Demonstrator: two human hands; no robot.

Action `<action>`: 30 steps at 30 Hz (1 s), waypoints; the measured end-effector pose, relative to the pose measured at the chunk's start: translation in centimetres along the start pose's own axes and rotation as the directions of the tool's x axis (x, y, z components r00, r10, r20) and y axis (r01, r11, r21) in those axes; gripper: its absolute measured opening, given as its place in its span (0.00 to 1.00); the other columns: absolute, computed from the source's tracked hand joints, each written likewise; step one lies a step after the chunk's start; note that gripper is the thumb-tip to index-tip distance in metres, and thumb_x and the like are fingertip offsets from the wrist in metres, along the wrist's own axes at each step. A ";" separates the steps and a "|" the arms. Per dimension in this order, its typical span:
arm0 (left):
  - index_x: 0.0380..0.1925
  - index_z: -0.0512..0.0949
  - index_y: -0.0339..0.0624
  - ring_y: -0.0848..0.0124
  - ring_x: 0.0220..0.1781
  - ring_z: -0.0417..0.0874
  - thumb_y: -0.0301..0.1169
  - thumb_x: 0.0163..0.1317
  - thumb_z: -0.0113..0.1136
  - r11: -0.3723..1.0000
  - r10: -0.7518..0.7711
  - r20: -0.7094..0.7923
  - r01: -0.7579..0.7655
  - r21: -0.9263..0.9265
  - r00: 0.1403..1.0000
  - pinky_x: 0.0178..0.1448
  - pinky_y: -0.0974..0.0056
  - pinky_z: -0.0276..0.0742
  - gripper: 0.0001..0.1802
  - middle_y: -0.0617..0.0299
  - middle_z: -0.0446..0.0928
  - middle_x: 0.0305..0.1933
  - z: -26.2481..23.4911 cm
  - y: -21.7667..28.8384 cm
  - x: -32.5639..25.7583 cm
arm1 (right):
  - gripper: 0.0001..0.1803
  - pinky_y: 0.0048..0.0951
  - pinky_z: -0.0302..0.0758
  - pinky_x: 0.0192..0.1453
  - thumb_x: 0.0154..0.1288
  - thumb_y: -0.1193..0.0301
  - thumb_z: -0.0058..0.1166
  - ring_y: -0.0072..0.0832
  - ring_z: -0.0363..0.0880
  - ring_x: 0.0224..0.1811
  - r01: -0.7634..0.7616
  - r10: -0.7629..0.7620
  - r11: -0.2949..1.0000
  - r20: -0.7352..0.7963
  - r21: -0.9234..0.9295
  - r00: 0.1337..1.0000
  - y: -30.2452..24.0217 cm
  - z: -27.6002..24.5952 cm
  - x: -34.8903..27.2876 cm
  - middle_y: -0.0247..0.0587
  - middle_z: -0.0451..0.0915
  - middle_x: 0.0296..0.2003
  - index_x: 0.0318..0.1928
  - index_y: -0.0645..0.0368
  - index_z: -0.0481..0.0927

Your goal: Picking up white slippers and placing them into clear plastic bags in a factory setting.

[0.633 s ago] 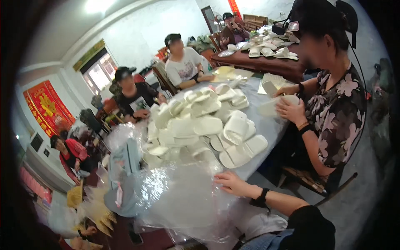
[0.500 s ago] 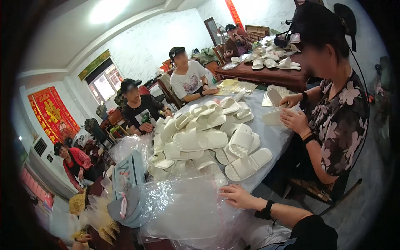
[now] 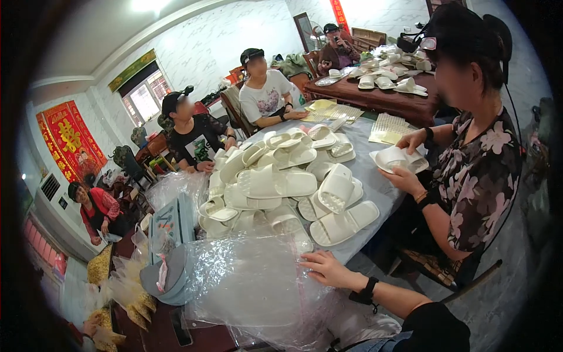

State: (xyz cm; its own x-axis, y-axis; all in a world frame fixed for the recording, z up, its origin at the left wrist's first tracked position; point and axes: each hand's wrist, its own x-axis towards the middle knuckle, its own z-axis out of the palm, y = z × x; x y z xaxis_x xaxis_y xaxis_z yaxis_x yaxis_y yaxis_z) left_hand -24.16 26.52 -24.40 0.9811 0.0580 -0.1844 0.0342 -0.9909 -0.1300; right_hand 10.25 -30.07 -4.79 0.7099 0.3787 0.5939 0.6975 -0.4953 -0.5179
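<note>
Pale desk [image 3: 382, 183], near edge: the right hand [image 3: 327, 270], fingers loosely spread, touches a clear bag [image 3: 252, 287], probably light, limp and slippery; best pinched by its rim.

Worn at head height, looks down and outward from above and behind the bare right hand [image 3: 328, 270], near enough to take in the forearm [image 3: 404, 298] leading back from it. Faces past that hand, across the white slide slippers [image 3: 287, 183], to the marble-patterned wall [image 3: 220, 50] far beyond. Spans, fisheye-wide, from the red wall hanging [image 3: 70, 138] well left of the grip to the floral-shirted co-worker [image 3: 478, 182] on its right. Tilts noticeably sideways.
</note>
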 end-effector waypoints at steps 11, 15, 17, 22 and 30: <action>0.66 0.67 0.43 0.51 0.62 0.67 0.45 0.77 0.41 0.999 -0.029 0.051 0.031 -0.034 0.998 0.67 0.49 0.62 0.25 0.47 0.68 0.64 1.9 2.0 0.4 | 0.24 0.44 0.66 0.66 0.63 0.73 0.62 0.39 0.73 0.61 -0.021 0.021 1.000 0.007 0.022 1.000 0.0 0.2 0.2 0.37 0.73 0.65 0.60 0.53 0.79; 0.66 0.66 0.43 0.51 0.63 0.66 0.46 0.77 0.41 0.998 -0.042 0.066 0.045 -0.043 0.997 0.68 0.48 0.61 0.26 0.47 0.67 0.65 2.5 2.5 0.9 | 0.22 0.45 0.68 0.64 0.63 0.73 0.61 0.41 0.72 0.61 -0.014 0.014 1.000 0.013 0.019 1.000 -0.2 0.1 0.3 0.41 0.73 0.64 0.59 0.56 0.78; 0.67 0.66 0.43 0.51 0.64 0.66 0.46 0.77 0.41 0.998 -0.046 0.062 0.049 -0.046 0.997 0.68 0.48 0.60 0.26 0.47 0.67 0.65 2.6 2.7 2.0 | 0.23 0.45 0.68 0.64 0.63 0.73 0.61 0.41 0.72 0.61 -0.022 0.022 1.000 0.020 0.004 1.000 0.3 0.5 -0.1 0.41 0.72 0.64 0.59 0.56 0.78; 0.67 0.65 0.43 0.51 0.65 0.64 0.46 0.77 0.40 0.997 -0.059 0.038 0.061 -0.056 0.998 0.69 0.48 0.59 0.26 0.47 0.66 0.66 2.1 3.4 6.0 | 0.23 0.46 0.68 0.64 0.62 0.73 0.61 0.41 0.71 0.62 -0.003 0.004 1.000 0.039 -0.015 0.999 0.6 1.1 -0.1 0.41 0.72 0.64 0.59 0.55 0.78; 0.68 0.64 0.43 0.51 0.67 0.62 0.46 0.77 0.39 0.996 -0.069 0.119 0.076 -0.056 0.991 0.71 0.48 0.57 0.27 0.47 0.64 0.68 3.5 3.4 3.7 | 0.23 0.46 0.68 0.65 0.62 0.74 0.61 0.41 0.71 0.63 -0.025 0.025 1.000 0.015 0.012 1.000 0.2 0.4 0.0 0.41 0.73 0.64 0.59 0.55 0.79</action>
State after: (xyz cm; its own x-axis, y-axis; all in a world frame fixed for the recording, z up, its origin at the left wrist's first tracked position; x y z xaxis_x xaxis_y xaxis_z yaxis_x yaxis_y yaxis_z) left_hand -21.07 23.83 -28.88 0.9469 0.1403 -0.2893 0.1193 -0.9889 -0.0890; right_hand 10.42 -29.85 -5.08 0.7284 0.3779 0.5716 0.6806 -0.4956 -0.5396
